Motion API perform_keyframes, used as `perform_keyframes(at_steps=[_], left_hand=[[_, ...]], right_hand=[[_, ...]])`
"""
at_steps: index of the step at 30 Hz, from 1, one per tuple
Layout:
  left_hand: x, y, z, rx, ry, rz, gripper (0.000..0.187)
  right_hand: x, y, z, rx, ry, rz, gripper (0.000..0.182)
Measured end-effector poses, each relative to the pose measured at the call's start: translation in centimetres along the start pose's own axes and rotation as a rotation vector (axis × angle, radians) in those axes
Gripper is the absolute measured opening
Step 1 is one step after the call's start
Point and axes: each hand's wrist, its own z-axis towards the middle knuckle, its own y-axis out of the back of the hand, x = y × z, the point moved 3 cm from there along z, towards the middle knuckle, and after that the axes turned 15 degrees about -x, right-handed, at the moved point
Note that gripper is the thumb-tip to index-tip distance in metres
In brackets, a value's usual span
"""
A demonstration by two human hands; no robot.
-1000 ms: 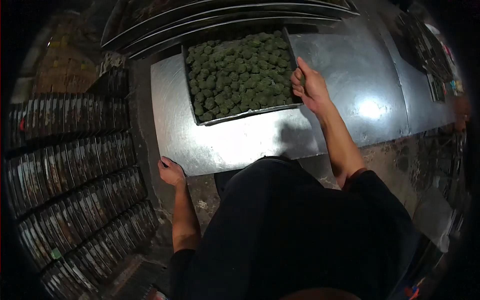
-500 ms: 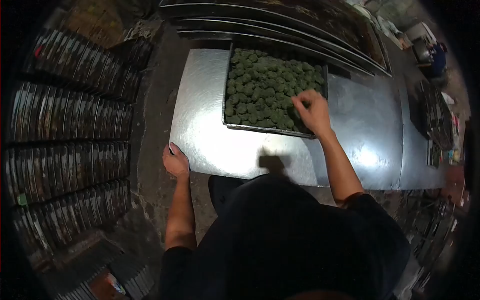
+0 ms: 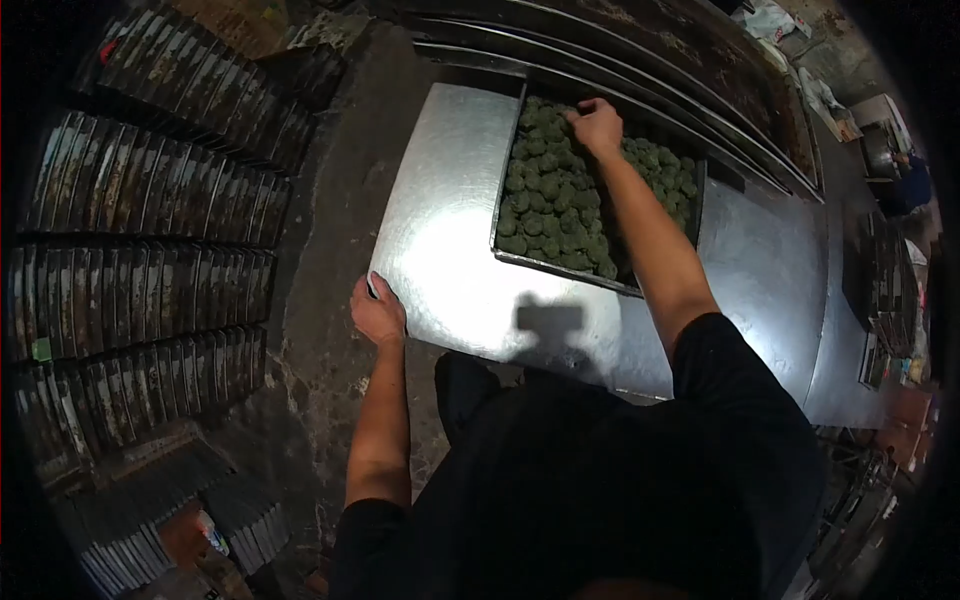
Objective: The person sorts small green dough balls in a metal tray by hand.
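A dark metal tray (image 3: 560, 266) filled with several green balls (image 3: 550, 195) sits on a shiny metal table (image 3: 450, 240). My right hand (image 3: 597, 125) reaches across the tray to its far side and rests on the green balls there, fingers curled; whether it grips one is not visible. My left hand (image 3: 378, 312) holds the near left corner of the table's metal sheet.
Rows of dark stacked trays or moulds (image 3: 150, 260) fill the floor on the left. Long metal sheets (image 3: 640, 50) lie beyond the tray. The table stretches right (image 3: 770, 270), with clutter along its far right edge. A stained concrete floor (image 3: 320, 380) lies between table and stacks.
My right hand has moved from the tray's near right part to its far edge. My left hand stays on the table corner. The view has shifted left.
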Motion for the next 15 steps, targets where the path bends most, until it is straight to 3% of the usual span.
perform_keyframes(at_steps=[3,4,6,8,10,12,14,15], left_hand=[[-0.4,0.2,0.0,-0.016,-0.025,-0.020,0.046],[-0.4,0.3,0.0,-0.013,-0.007,-0.006,0.045],[-1.1,0.3,0.0,0.010,-0.013,0.000,0.045],[-1.3,0.8,-0.2,0.000,0.026,-0.001,0.046],[-0.7,0.2,-0.1,-0.015,-0.066,-0.012,0.045],[-0.3,-0.1,-0.1,0.002,-0.034,-0.028,0.046],[-1.1,0.4,-0.4,0.031,-0.056,-0.020,0.048],[-1.2,0.4,-0.4,0.027,-0.040,-0.003,0.049]], right_hand=[[-4.1,1.9,-0.8,0.163,-0.796,1.072,0.031],[-4.5,4.0,-1.6,0.144,-0.803,1.069,0.031],[-4.2,8.4,-3.2,0.424,-1.005,1.532,0.037],[-4.7,11.3,-4.0,0.355,-1.028,1.552,0.037],[-5.6,13.9,-4.0,0.370,-0.774,1.354,0.036],[-4.7,16.8,-6.1,0.092,-0.656,1.104,0.049],[-6.2,17.0,-7.7,-0.166,-0.336,0.827,0.052],[-7.2,17.4,-8.7,-0.037,-0.477,0.888,0.050]])
